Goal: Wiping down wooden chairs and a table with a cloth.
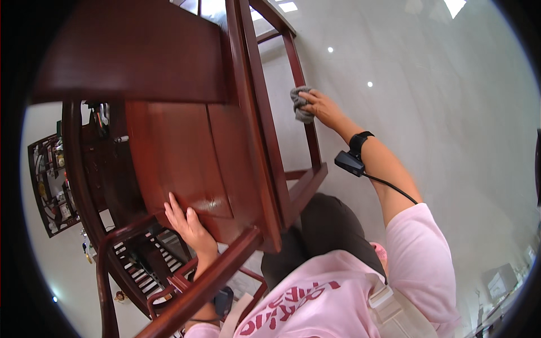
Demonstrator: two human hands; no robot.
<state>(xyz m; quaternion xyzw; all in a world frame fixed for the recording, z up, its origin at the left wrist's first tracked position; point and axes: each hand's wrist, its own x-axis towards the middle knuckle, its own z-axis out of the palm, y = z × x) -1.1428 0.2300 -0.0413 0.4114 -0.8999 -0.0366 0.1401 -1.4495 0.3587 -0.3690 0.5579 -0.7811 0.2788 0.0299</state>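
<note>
A dark red wooden armchair (pixel 180 141) takes up the left and middle of the view, its lines running at a slant. My left hand (pixel 193 228) lies with fingers stretched out on the chair's glossy panel, near an armrest (pixel 225 265). On the right, my arm reaches out over the floor. A crumpled grey cloth (pixel 301 107) is in my right hand (pixel 326 107), pressed around a thin wooden bar (pixel 296 62) of the chair's lower frame. Part of the bar is hidden behind the cloth.
Pale, shiny floor tiles (pixel 406 112) stretch along the right. At far left stands a dark shelf (pixel 53 186) with small objects. Other dark wooden furniture (pixel 135 259) is beyond the armchair. A black device (pixel 349 162) with a cable is strapped to my right wrist.
</note>
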